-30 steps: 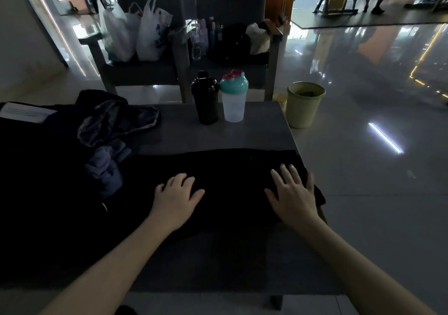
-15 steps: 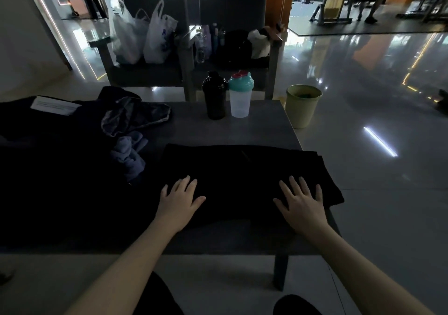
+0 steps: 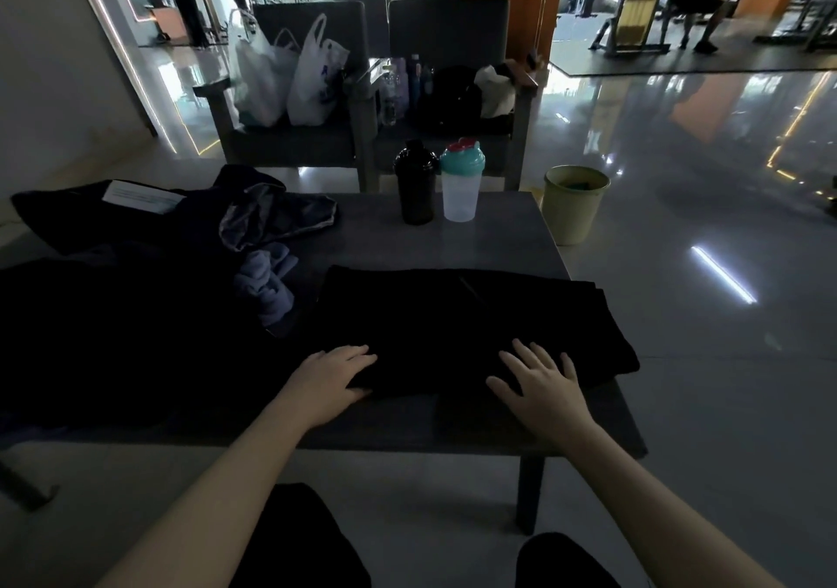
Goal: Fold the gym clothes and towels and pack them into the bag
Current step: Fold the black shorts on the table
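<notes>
Containers: black shaker bottle [image 3: 416,182] and clear shaker [image 3: 462,189] with a teal lid, upright and just beside each other at the far edge of the surface [image 3: 498,243]. The clear one's contents are not discernible. Green waste bin [image 3: 575,207] on the floor to the far right of the surface, something dark inside. Two white plastic bags [image 3: 290,80] on the far left chair [image 3: 312,143], bulging, contents hidden. Folded black garment [image 3: 453,325] lies flat at near right of the surface. Left hand [image 3: 333,381] rests on its near-left corner, fingers fairly straight on top and thumb along the near edge. Right hand [image 3: 541,388] is spread flat, fingertips on its near edge. Heap of dark clothes [image 3: 113,315] fills the left half and crowds the garment's left side, with a blue-grey cloth [image 3: 267,284] between them.
</notes>
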A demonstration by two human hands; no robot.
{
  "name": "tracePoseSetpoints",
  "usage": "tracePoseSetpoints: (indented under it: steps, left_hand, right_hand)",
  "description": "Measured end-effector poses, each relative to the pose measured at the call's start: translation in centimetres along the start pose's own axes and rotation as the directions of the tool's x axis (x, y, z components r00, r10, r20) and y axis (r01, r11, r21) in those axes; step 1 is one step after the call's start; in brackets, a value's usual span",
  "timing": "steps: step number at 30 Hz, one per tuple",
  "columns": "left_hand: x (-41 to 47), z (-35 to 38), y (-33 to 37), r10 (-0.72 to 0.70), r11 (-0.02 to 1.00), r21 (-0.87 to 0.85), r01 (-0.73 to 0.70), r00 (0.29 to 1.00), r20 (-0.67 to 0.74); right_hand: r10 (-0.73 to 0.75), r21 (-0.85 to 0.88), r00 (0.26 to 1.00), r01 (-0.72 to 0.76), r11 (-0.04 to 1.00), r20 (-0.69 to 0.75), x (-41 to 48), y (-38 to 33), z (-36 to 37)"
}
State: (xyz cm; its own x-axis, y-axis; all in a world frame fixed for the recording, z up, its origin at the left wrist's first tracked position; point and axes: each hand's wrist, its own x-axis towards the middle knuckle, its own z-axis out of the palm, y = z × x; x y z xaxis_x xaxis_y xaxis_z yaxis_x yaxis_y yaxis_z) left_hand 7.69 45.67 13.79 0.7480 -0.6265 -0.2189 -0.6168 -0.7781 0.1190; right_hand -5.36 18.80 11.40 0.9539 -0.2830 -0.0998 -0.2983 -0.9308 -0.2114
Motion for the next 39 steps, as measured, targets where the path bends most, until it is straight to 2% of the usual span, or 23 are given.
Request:
tracePoseSetpoints:
  steps: [3,5,8,10,13,16,19,21,26,29,34,39]
  left_hand:
    - [0.9,-0.9,1.0,-0.082,0.996,-0.015,0.085,0.985,0.154]
    - [2.2,-1.1,3.1,-0.079,0.993,-0.083,0.089,0.989,0.121]
    - [4.1,-0.7,7.3,-0.029,0.984,-0.174,0.036,0.999,0.046]
    - [4.9,0.1,9.1,-0.027,0.987,-0.153,0.039,0.997,0.077]
    - [5.3,1.7,9.4,-0.049,0.998,-0.032,0.052,0.996,0.073]
    - [5.3,2.9,8.9,-0.059,0.998,0.018,0.058,0.998,0.027]
    - [5.5,3.3,9.0,-0.077,0.997,0.015,0.077,0.997,0.008]
    - [5.7,3.4,9.2,-0.094,0.996,0.004,0.094,0.996,0.009]
    - [5.8,3.2,9.2,-0.096,0.995,-0.004,0.096,0.995,0.031]
    - [5.8,3.1,9.2,-0.094,0.995,-0.007,0.095,0.995,0.026]
    - [5.8,3.3,9.2,-0.102,0.995,-0.018,0.101,0.995,-0.021]
    - [6.1,2.6,9.0,-0.092,0.985,-0.136,0.102,0.993,0.077]
  right_hand:
    - [0.039,0.064,0.999,-0.041,0.997,0.035,-0.1,0.9,0.0]
    - [0.021,0.123,0.999,-0.025,0.992,0.033,0.1,1.0,-0.1]
    - [0.065,0.183,0.991,-0.043,0.982,-0.116,0.6,1.7,-0.9]
    - [0.136,0.138,0.969,-0.109,0.984,-0.204,1.0,3.2,-1.6]
    - [0.314,0.140,0.919,-0.287,0.948,-0.237,1.9,6.2,-2.6]
    - [0.555,0.302,0.824,-0.503,0.810,-0.115,2.7,9.0,-3.0]
    - [0.628,0.496,0.773,-0.581,0.645,0.088,3.5,10.2,-2.6]
    - [0.643,0.610,0.760,-0.553,0.567,0.092,4.0,10.3,-2.3]
    - [0.663,0.676,0.748,-0.469,0.568,-0.037,4.6,9.3,-3.3]
    - [0.633,0.669,0.762,-0.401,0.626,-0.136,4.6,8.2,-4.4]
    - [0.425,0.552,0.874,-0.240,0.798,-0.235,4.6,4.6,-6.3]
    - [0.234,0.420,0.874,-0.039,0.907,-0.425,5.1,-1.1,-8.1]
